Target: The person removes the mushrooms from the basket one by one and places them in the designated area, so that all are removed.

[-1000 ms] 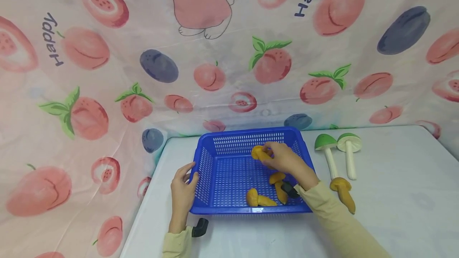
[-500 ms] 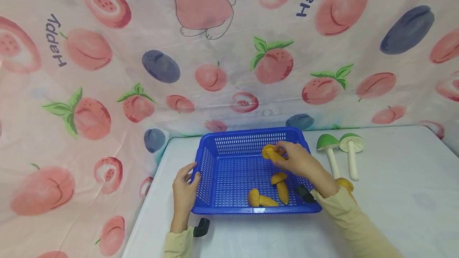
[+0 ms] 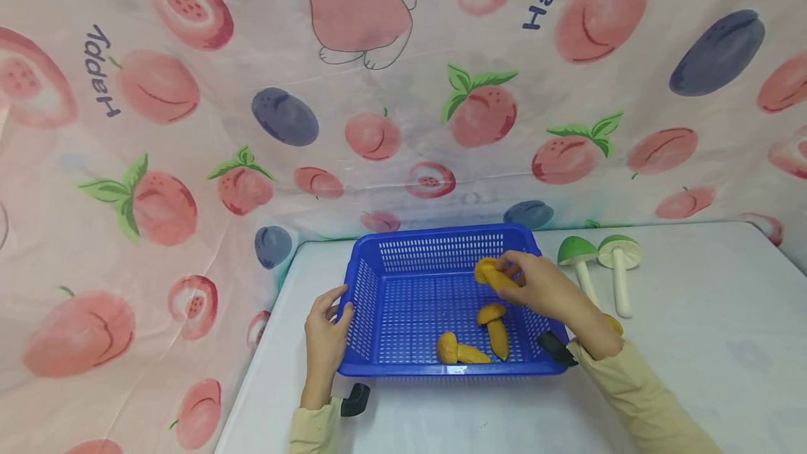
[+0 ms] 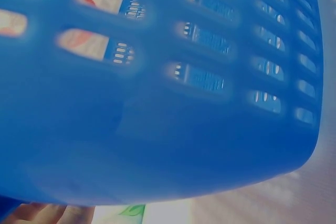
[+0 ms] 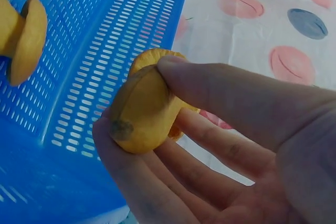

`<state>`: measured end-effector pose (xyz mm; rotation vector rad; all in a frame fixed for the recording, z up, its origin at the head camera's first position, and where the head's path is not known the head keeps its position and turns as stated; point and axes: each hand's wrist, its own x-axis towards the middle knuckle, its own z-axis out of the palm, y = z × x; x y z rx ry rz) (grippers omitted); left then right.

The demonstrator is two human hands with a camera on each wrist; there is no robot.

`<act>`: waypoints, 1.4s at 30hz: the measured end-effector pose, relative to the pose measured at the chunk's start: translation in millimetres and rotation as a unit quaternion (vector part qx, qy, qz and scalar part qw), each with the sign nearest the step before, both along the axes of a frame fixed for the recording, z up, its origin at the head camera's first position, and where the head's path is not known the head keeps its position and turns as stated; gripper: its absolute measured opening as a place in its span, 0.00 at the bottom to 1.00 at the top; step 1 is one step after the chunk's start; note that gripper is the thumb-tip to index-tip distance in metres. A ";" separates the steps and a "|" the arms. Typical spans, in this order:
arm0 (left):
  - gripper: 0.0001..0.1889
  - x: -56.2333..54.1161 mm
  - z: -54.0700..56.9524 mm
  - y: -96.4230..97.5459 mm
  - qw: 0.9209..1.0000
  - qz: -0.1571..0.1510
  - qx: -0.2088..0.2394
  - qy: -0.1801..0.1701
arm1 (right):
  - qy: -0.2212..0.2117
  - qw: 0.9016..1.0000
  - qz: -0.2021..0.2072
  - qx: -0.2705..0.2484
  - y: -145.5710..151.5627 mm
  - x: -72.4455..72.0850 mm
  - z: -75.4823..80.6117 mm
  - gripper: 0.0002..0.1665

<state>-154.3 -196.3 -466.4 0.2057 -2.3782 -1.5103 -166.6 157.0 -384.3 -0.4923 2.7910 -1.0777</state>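
Note:
Thumb and fingers of my right hand [image 3: 543, 284] pinch a yellow toy mushroom [image 3: 488, 272] over the right side of a blue plastic basket [image 3: 435, 370]. In the right wrist view, the thumb presses the stem of this mushroom [image 5: 144, 111] from above, fingers beneath, with the cap partly hidden behind. At the basket's left rim, my left hand [image 3: 324, 342] holds the edge. The left wrist view is mostly filled by the basket's wall [image 4: 121, 135], with fingertips [image 4: 50, 214] at its lower left. Inside the basket lie two more yellow mushrooms, one lengthwise [image 3: 496, 335], one sideways [image 3: 449, 347].
Right of the basket, two green-capped mushrooms with white stems, one nearer [image 3: 577, 252] and one farther right [image 3: 621, 272], lie on the white table [image 3: 706, 328]. Another yellow mushroom [image 3: 613, 324] is mostly hidden behind my right forearm. Fruit-printed cloth [image 3: 403, 111] rises behind.
My right hand has moved to the right with the yellow mushroom, toward the basket's right wall. Its forearm now covers most of the yellow mushroom on the table. The left hand stays at the rim.

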 end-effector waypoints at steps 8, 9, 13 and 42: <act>0.18 0.4 0.6 1.6 1.000 0.001 -0.008 0.000 | 0.006 1.000 0.002 0.005 9.7 6.0 -2.0 0.16; 0.18 0.7 0.5 1.6 1.000 0.001 -0.008 -0.001 | 0.006 1.000 0.003 0.004 10.9 6.8 -2.5 0.16; 0.18 1.2 1.5 1.8 1.000 -0.001 -0.008 -0.001 | 0.010 1.000 0.004 -0.005 16.5 10.2 -3.9 0.17; 0.18 1.4 -1.2 0.0 1.000 -0.002 -0.006 -0.004 | -0.001 0.999 -0.034 -0.032 42.0 30.9 -5.0 0.22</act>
